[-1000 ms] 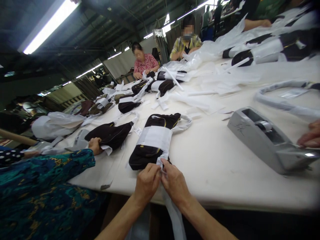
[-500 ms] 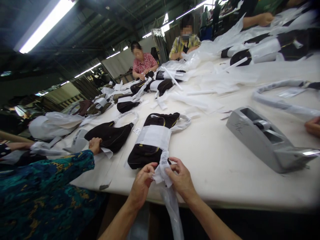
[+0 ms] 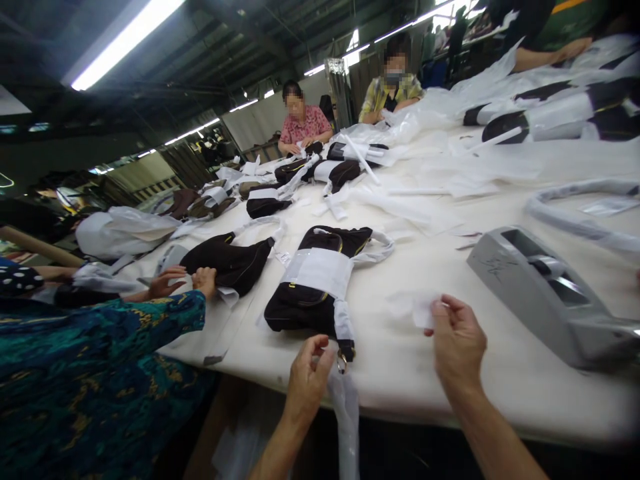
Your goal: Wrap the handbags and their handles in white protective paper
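Note:
A black bag (image 3: pixel 320 280) wrapped round its middle with white paper lies on the white table (image 3: pixel 430 380) in front of me. Its strap, sheathed in clear plastic (image 3: pixel 346 413), hangs over the table's front edge. My left hand (image 3: pixel 309 380) pinches the strap end by a small metal ring (image 3: pixel 342 363). My right hand (image 3: pixel 456 340) is lifted to the right, fingers pinched on a small piece of thin white paper (image 3: pixel 417 308).
A grey tape dispenser (image 3: pixel 545 297) sits to my right. A person in a teal patterned sleeve (image 3: pixel 100 360) at my left handles another black bag (image 3: pixel 227 263). More wrapped bags, plastic sheets and several other workers fill the far table.
My hands have parted. The right hand pulled away to the right with a piece of paper; the left stays at the strap end, whose metal ring now shows.

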### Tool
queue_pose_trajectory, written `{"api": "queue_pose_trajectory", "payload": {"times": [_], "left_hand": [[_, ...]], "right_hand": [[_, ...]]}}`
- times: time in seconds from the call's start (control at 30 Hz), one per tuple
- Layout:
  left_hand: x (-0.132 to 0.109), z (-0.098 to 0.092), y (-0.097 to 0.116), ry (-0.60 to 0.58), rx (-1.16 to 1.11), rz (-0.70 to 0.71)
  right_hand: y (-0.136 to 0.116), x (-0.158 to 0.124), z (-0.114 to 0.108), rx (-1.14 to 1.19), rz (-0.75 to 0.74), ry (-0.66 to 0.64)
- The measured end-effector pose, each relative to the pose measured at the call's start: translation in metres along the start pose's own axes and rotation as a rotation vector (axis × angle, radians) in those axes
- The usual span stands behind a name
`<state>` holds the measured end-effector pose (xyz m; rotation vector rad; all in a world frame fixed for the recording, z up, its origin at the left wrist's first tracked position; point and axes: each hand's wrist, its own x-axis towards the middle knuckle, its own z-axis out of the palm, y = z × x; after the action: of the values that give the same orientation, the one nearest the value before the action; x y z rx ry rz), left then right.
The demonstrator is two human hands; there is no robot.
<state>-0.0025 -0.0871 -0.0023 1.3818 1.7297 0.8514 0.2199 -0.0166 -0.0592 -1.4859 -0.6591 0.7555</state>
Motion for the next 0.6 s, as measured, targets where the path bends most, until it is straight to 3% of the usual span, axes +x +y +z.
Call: {"api": "queue_pose_trajectory", "payload": {"times": [0.07, 0.13, 0.2, 0.27, 0.33, 0.43, 0.5, 0.6], "left_hand": [[-0.008, 0.005, -0.009, -0.027, 0.019, 0.011], [-0.015, 0.007, -0.017, -0.029, 0.058, 0.009], [-0.021, 0.006, -0.023, -0.018, 0.105, -0.010], [-0.024, 0.005, -0.026, -0.028, 0.137, -0.027], [-0.026, 0.005, -0.026, -0.054, 0.128, -0.043], [-0.027, 0.008, -0.023, -0.068, 0.025, -0.064], [-0.029, 0.012, -0.021, -0.036, -0.079, -0.062], [-0.034, 0.019, -0.020, -0.032, -0.387, -0.131]], "right_hand": [[-0.001, 0.033, -0.016, -0.242, -0.146, -0.073], [-0.010, 0.055, -0.027, -0.517, -0.388, -0.100], [-0.025, 0.055, -0.030, -0.665, -0.627, -0.043], [-0.040, 0.032, -0.025, -0.627, -0.698, -0.100], [-0.047, -0.004, -0.014, -0.510, -0.559, -0.407], [-0.037, -0.052, 0.006, -0.364, -0.264, -0.873], [-0.024, -0.067, 0.018, -0.256, -0.142, -0.998], [-0.011, -0.068, 0.026, -0.142, -0.015, -1.023]]}}
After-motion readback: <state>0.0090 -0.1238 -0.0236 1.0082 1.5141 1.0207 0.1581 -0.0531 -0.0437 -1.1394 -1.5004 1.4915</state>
